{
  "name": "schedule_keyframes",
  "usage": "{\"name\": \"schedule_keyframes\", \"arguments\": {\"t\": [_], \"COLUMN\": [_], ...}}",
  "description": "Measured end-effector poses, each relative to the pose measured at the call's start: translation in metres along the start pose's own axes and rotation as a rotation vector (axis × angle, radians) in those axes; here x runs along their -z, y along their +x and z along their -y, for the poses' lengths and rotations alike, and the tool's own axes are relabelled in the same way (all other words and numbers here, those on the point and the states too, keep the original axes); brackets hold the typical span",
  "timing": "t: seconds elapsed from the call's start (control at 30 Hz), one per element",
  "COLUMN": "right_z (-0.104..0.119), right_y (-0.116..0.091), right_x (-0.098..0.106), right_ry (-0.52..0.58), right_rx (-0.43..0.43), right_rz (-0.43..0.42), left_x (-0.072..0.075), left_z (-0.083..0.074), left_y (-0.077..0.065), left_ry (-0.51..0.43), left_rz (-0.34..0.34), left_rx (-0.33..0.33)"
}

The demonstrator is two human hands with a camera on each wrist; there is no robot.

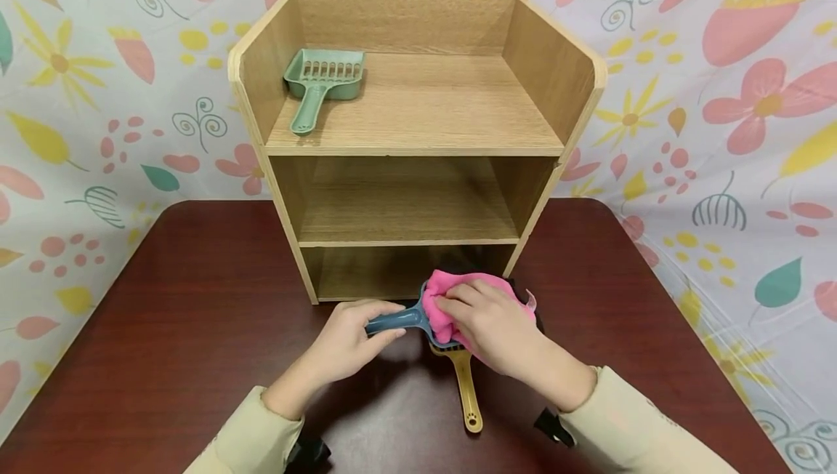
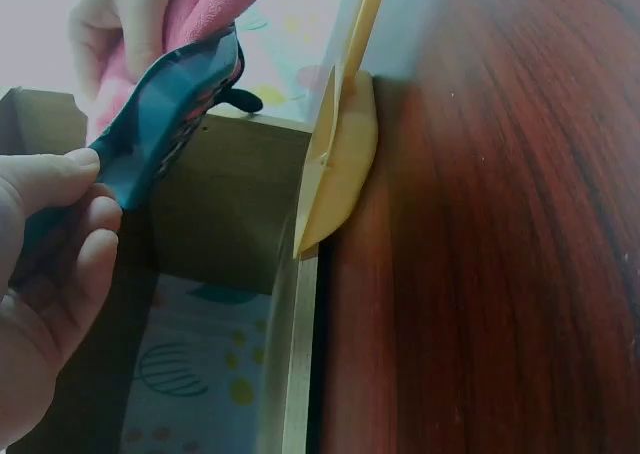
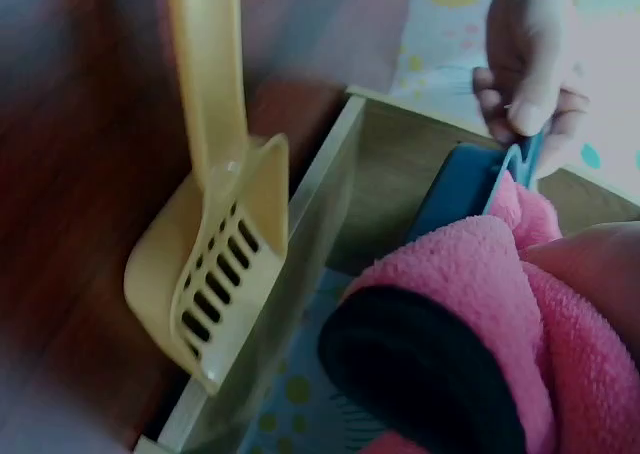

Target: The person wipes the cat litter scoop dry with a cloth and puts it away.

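My left hand (image 1: 352, 337) grips the handle of a blue slotted litter scoop (image 1: 399, 320), holding it up in front of the shelf's lowest opening. With bent fingers my right hand (image 1: 490, 318) holds a bunched pink cloth (image 1: 451, 292) against the head of that scoop, covering most of it. In the right wrist view the pink cloth (image 3: 450, 264) shows a dark patch. A yellow litter scoop (image 1: 466, 390) lies on the table below, handle toward me; its slotted head (image 3: 225, 274) shows in the right wrist view.
A wooden shelf unit (image 1: 412, 153) with several levels stands on the dark red table (image 1: 196, 328). On its top level, at the left, rests a green litter scoop (image 1: 320, 81). A floral-patterned cloth (image 1: 719, 132) hangs behind the table.
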State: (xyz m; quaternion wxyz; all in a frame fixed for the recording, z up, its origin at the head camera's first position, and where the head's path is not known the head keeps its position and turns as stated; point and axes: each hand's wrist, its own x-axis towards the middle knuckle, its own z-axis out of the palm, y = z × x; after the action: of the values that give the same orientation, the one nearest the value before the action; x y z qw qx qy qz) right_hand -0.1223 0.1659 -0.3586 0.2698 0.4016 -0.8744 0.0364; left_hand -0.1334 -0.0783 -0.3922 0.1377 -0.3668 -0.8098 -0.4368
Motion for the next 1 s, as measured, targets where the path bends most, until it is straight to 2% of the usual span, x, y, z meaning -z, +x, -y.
{"name": "schedule_keyframes", "arguments": {"t": [0.17, 0.27, 0.53, 0.67, 0.83, 1.0], "right_z": [-0.006, -0.012, -0.021, -0.018, -0.005, 0.002], "right_y": [0.0, -0.005, -0.016, -0.017, -0.011, -0.01], "right_x": [-0.003, -0.004, 0.004, 0.009, 0.008, 0.002], "right_ry": [-0.085, -0.117, -0.131, -0.13, -0.088, -0.086], "right_rx": [0.041, 0.044, -0.018, -0.056, -0.033, -0.035], "right_rz": [0.063, 0.1, 0.174, 0.119, 0.005, 0.009], "left_x": [0.0, 0.0, 0.001, 0.0, -0.005, -0.007], "left_z": [-0.001, 0.0, 0.004, 0.005, 0.003, -0.002], "left_y": [0.0, -0.002, -0.006, -0.006, -0.002, -0.001], "left_ry": [-0.03, -0.017, 0.005, 0.01, -0.003, -0.036], "left_rz": [0.025, 0.028, 0.047, 0.046, 0.051, 0.034], "left_rx": [0.036, 0.041, 0.033, 0.032, 0.012, -0.037]}}
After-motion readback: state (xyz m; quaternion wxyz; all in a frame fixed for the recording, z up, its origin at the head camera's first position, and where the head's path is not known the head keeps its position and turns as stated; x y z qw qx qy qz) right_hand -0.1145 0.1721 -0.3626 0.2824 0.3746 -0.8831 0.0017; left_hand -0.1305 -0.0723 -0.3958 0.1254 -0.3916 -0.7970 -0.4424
